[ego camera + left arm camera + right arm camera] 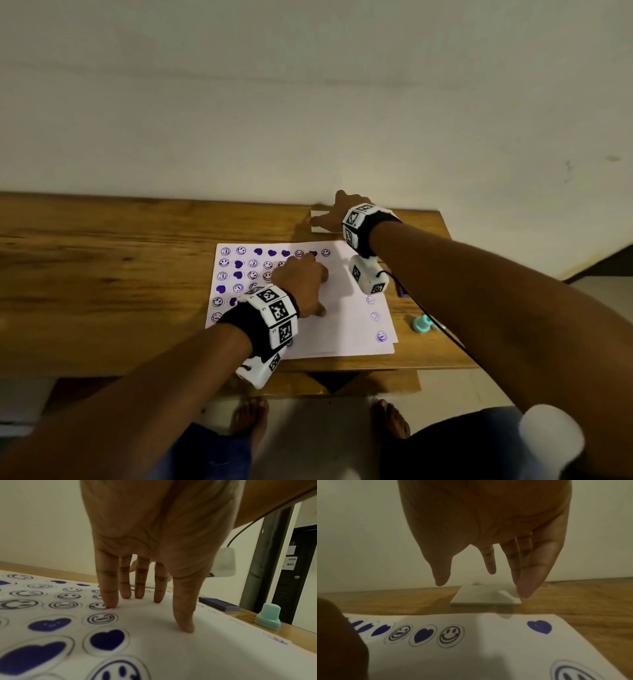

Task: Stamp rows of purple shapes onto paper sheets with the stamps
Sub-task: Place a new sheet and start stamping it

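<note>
The table (120, 274) is wood, its brown grain showing under a soft sheen. On it lies a sheet of matt white paper (346, 329), smooth, its purple ink flat and dull. Right of the paper, a teal stamp (269, 616) looks like smooth plastic, and behind the paper a small white pad (486, 595) appears smooth.

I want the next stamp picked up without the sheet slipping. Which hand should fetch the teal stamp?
Right. The right hand is free, and the teal stamp is on its side; the left hand pins the sheet.
</note>
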Available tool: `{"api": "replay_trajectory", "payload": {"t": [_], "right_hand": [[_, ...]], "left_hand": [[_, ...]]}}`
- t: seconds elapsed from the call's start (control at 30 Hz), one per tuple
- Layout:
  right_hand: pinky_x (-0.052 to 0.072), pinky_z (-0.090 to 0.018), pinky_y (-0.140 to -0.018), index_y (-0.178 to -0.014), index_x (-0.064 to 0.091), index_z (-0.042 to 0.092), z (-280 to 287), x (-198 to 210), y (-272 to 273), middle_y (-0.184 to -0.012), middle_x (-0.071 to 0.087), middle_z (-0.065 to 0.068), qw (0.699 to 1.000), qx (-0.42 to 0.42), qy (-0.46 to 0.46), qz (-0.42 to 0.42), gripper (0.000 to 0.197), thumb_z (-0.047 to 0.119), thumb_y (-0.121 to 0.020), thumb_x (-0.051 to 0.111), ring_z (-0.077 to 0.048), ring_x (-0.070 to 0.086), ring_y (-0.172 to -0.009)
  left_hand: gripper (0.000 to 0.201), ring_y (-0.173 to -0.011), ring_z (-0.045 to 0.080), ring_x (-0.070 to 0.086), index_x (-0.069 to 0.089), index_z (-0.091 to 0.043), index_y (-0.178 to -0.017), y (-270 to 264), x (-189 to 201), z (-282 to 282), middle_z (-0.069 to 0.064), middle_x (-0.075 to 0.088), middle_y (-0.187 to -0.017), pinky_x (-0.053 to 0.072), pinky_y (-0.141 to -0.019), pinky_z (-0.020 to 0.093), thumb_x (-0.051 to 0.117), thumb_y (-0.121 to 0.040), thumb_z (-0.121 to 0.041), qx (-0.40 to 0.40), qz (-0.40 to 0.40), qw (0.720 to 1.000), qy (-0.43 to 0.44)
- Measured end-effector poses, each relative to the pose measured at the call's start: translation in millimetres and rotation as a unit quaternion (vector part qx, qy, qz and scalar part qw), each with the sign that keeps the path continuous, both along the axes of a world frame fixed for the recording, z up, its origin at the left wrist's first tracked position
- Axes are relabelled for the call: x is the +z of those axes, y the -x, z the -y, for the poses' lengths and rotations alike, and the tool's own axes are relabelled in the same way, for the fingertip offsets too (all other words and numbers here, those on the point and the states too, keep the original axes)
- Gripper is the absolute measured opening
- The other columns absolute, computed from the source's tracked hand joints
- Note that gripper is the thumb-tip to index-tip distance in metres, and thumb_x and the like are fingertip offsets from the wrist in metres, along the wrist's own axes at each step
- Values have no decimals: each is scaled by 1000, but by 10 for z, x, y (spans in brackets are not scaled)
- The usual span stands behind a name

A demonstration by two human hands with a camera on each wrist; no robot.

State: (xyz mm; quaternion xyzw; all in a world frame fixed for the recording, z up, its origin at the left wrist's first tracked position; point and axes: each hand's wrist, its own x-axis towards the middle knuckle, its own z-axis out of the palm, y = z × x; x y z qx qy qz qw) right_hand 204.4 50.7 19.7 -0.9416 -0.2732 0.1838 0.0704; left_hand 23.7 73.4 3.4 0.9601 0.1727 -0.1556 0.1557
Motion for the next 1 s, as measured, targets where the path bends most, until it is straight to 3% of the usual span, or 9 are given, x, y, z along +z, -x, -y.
{"api": "replay_trajectory", "payload": {"t": [0.17, 0.37, 0.53, 0.6, 0.67, 0.8, 1.0], "right_hand": [[41, -38, -79, -138, 45, 17, -179, -122, -28, -133, 57, -13, 999, -8, 29, 11, 89, 76, -73, 58, -35, 56, -118], [41, -34, -76, -138, 45, 22, -210, -229, -73, -133, 55, -13, 998, -19, 58, 9, 93, 77, -64, 60, -34, 57, -118], [39, -36, -76, -135, 48, 25, -110, -77, -138, -133, 57, -8, 999, -25, 25, -16, 81, 74, -72, 64, -33, 56, -119], [42, -38, -80, -133, 48, 20, -36, 76, -142, -133, 58, -13, 1000, -23, 11, -2, 89, 80, -69, 59, -36, 57, -118], [47, -41, -86, -131, 48, 19, 83, 285, -106, -131, 59, -16, 999, -27, 0, 17, 99, 86, -59, 55, -38, 57, -117], [50, -47, -94, -130, 51, 26, 545, 634, -28, -130, 56, -15, 998, -53, -12, 15, 89, 76, -58, 62, -39, 57, -111], [48, -50, -99, -127, 53, 35, 1486, 693, 94, -131, 54, -11, 990, -133, -45, 18, 80, 75, -58, 61, -37, 56, -117]], "left_hand": [[71, -119, 30, 48, 54, -29, -128, 22, -20, -22, 3, 46, -130, 44, -88, 43, 82, -65, -49, -3, 11, 1000, 8], [69, -122, 31, 44, 54, -29, -129, 8, -19, 1, 3, 43, -132, 43, -89, 43, 80, -68, -48, -3, 7, 1000, 0], [66, -123, 30, 42, 54, -28, -130, 17, 0, 28, 3, 40, -136, 42, -90, 43, 79, -71, -45, -1, 3, 1000, 2], [65, -124, 31, 42, 54, -27, -130, 19, 0, 35, 3, 39, -138, 42, -92, 44, 79, -72, -44, 1, -2, 1000, 3], [65, -124, 31, 41, 54, -27, -129, 32, 7, 38, 4, 38, -138, 42, -92, 44, 79, -72, -43, 5, 0, 1000, 4], [68, -125, 27, 45, 56, -29, -128, 74, 26, 5, 0, 44, -134, 41, -95, 43, 82, -67, -45, 33, 19, 999, 30], [68, -127, 23, 46, 55, -29, -129, 116, 15, 33, -3, 47, -132, 44, -97, 42, 81, -68, -46, 51, 28, 997, 41]]}}
